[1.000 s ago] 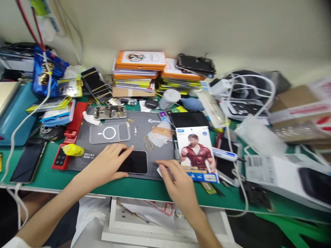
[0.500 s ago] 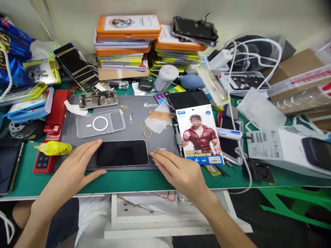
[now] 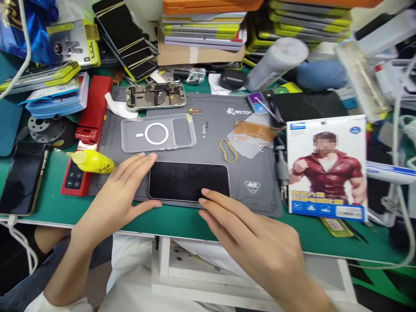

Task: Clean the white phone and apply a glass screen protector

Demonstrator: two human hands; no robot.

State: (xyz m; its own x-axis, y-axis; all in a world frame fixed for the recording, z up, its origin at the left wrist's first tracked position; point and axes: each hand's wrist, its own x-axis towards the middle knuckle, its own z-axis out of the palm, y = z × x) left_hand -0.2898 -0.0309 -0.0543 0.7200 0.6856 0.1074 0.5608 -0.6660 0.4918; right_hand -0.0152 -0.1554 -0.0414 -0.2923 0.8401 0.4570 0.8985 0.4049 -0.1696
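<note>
A phone (image 3: 182, 181) with a dark screen lies face up on the grey work mat (image 3: 260, 169). My left hand (image 3: 125, 186) is at the phone's left end, its fingers stretched out and the thumb spread away below. Over the phone's lower right edge reaches my right hand (image 3: 260, 242); its fingertips overlap the screen, slightly apart, with nothing visible between them. Whether they press on the glass is not clear. Behind the phone lie a clear phone case (image 3: 133, 136) with a white ring and an opened phone body (image 3: 156, 95) with bare inner parts.
Beside my left hand lies a yellow bottle (image 3: 97, 161) across a red tool (image 3: 94, 104). A yellow rubber band (image 3: 228, 151) and orange film pieces (image 3: 255, 132) are on the mat. Right stand a screwdriver (image 3: 281, 169) and a printed packet (image 3: 326, 173). Stacked boxes (image 3: 204, 30) line the back.
My right hand has moved left, from beyond the phone's right end to over its lower right edge, its fingertips parting slightly. My left hand stays by the left end. The view has shifted closer.
</note>
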